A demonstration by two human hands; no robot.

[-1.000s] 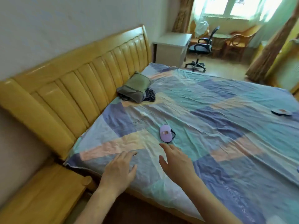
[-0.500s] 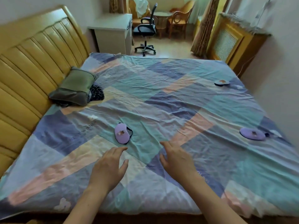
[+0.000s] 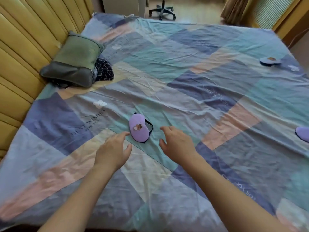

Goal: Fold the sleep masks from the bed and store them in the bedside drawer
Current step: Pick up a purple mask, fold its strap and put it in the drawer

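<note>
A purple sleep mask (image 3: pixel 138 128) with a dark strap lies flat on the patchwork bed sheet (image 3: pixel 184 77), just ahead of my hands. My left hand (image 3: pixel 113 150) hovers at its near left, fingers relaxed and spread, fingertips almost at the mask's edge. My right hand (image 3: pixel 176 143) hovers to the mask's right, fingers loosely curved, holding nothing. A second purple mask (image 3: pixel 303 133) shows partly at the right edge. A blue mask (image 3: pixel 270 61) lies at the far right of the bed. The bedside drawer is out of view.
A green-grey pillow (image 3: pixel 75 62) with a dark patterned cloth (image 3: pixel 104 72) beside it lies against the yellow wooden headboard (image 3: pixel 21 52) at the left. An office chair base (image 3: pixel 162 10) stands on the floor beyond the bed.
The view swung right from the bedside table to the bed and moved closer. Both hands reached forward and now flank the near purple mask.
</note>
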